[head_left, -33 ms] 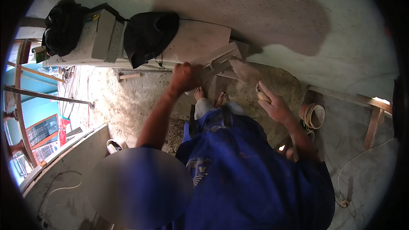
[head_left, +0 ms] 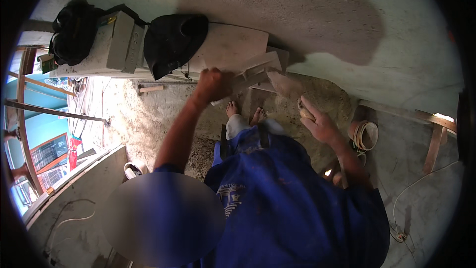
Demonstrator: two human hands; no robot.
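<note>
My left hand (head_left: 214, 87) is closed on the near-left end of a pale grey, flat-sided piece (head_left: 257, 69) with slot-like openings. My fingers hide part of it, and its exact kind is hard to make out. In my right hand (head_left: 322, 123) is the wooden handle (head_left: 306, 111) of a trowel. The trowel's mortar-coloured blade (head_left: 285, 83) points toward the right end of the slotted piece; whether they touch I cannot tell. My bare feet (head_left: 258, 115) stand on the floor just below.
Along the wall, a pale ledge of blocks (head_left: 230, 44) bears a black hat (head_left: 173, 39) and a black bag (head_left: 74, 32). A sandy mortar heap (head_left: 327, 97) lies beside the trowel. A bucket (head_left: 367, 135) stands at the right, and a wooden piece (head_left: 151, 89) lies on the floor at left.
My left hand has shifted slightly to the left, and the slotted piece has moved a little. My right hand and the trowel stay nearly where they were.
</note>
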